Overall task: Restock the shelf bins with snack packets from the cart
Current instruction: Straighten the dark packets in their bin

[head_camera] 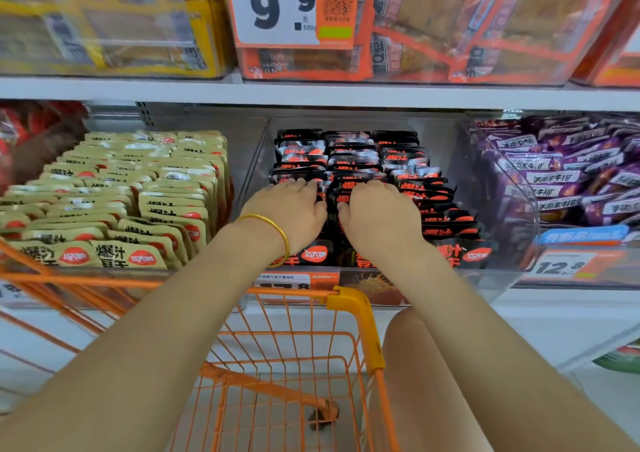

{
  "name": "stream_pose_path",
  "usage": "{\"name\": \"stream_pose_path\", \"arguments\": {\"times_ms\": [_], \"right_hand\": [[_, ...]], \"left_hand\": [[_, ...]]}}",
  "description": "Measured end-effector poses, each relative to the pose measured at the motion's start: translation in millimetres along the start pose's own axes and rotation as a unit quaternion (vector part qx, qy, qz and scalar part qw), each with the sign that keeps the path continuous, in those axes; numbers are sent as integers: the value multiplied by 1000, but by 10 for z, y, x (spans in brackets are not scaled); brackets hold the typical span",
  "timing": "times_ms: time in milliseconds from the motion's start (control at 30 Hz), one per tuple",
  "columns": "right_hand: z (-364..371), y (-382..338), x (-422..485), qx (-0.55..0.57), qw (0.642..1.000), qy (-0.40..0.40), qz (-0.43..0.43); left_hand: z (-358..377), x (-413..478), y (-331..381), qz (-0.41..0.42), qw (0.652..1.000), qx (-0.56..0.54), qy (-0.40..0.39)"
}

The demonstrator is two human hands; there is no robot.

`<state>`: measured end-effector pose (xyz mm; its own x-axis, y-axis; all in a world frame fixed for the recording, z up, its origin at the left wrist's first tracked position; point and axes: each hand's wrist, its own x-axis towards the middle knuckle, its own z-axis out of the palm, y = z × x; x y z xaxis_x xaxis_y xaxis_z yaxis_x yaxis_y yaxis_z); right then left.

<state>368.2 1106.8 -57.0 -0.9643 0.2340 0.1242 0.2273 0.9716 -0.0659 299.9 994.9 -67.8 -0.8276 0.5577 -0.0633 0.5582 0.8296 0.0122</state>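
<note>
The clear middle shelf bin (258,160) holds rows of black snack packets (349,155) with red print, standing on edge. My left hand (291,214), with a gold bangle on its wrist, lies palm down on the left rows of these packets. My right hand (379,216) lies palm down beside it on the middle rows. The fingers of both reach forward over the packet tops and press on them, thumbs nearly meeting. The orange wire cart (353,301) stands below my forearms; no packets show in the part of its basket I can see.
A bin of beige packets (114,192) sits to the left, a bin of purple packets (568,174) to the right. The shelf above (311,93) carries yellow and orange boxes and a 9.9 price tag (277,4). My knee (412,365) is beside the cart.
</note>
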Motion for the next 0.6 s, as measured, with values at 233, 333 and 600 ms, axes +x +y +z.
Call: {"name": "stream_pose_path", "arguments": {"times_ms": [233, 333, 600], "right_hand": [[68, 39, -33, 31, 999, 35, 5], [68, 39, -39, 40, 998, 37, 4], [81, 37, -44, 28, 999, 30, 20]], "left_hand": [[-43, -5, 61, -40, 999, 34, 12], [-53, -22, 41, -46, 998, 33, 31], [-118, -32, 32, -70, 996, 60, 9]]}}
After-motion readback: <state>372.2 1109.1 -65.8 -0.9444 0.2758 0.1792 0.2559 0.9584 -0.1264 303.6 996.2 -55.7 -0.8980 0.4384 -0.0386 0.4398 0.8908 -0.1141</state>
